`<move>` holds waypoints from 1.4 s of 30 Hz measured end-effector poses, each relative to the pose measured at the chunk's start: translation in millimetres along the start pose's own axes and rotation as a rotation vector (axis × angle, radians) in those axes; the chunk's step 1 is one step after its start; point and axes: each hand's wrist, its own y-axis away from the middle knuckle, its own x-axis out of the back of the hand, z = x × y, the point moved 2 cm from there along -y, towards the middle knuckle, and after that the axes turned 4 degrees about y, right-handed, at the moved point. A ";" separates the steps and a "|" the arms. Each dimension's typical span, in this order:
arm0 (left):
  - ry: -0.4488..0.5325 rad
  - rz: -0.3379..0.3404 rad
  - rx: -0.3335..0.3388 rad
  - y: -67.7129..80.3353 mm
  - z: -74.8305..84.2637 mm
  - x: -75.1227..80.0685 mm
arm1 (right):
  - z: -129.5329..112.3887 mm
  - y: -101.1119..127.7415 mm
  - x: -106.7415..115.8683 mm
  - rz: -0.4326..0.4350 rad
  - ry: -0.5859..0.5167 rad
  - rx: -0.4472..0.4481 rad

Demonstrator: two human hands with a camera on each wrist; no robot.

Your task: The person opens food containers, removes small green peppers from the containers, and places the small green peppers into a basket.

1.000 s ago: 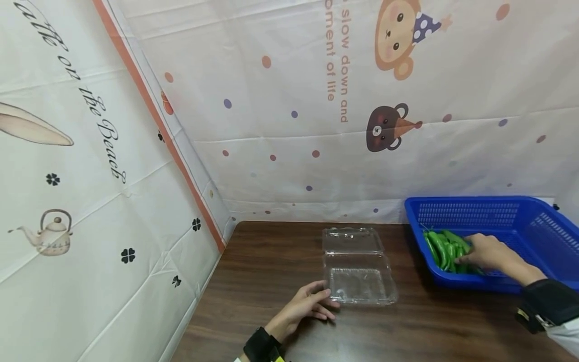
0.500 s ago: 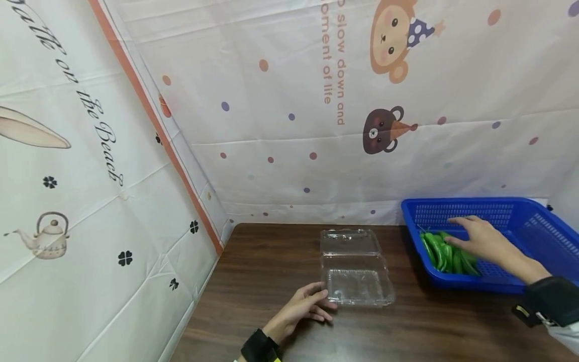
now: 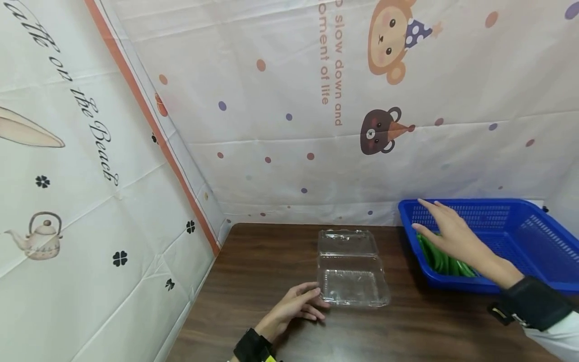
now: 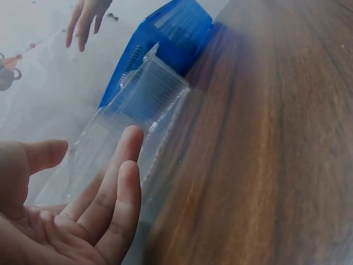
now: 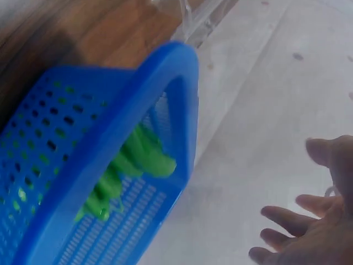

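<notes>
A clear plastic clamshell box point(image 3: 348, 281) lies on the table with its lid folded back toward the wall. At the box's near left corner is my left hand point(image 3: 294, 305), its fingers loosely bent beside the edge; in the left wrist view the hand point(image 4: 94, 204) grips nothing. My right hand point(image 3: 457, 239) hovers above the left end of a blue plastic basket point(image 3: 506, 289), fingers spread and holding nothing. Green chili peppers point(image 3: 445, 261) lie in that end of the basket, partly hidden beneath the hand. The right wrist view shows the peppers point(image 5: 138, 154) inside the basket wall.
The brown wooden table point(image 3: 253, 261) meets a printed white cloth wall point(image 3: 271, 125) at the back. Another cloth point(image 3: 90, 211) hangs along the left. The basket stands at the right, against the back wall.
My right hand has come up off the peppers and moved left, with its fingers spreading. My left hand has stayed by the box corner. The head view has shifted slightly.
</notes>
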 end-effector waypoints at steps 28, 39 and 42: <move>-0.482 0.317 -0.560 37.4 90.6 19.5 | -37.5 24.4 -48.0 -0.061 -0.103 0.303; -0.866 0.301 -0.829 77.7 103.3 31.7 | -40.6 28.9 -54.4 -0.104 -0.139 0.262; -0.927 0.291 -0.811 87.7 97.5 38.4 | -40.9 30.9 -57.0 -0.110 -0.149 0.283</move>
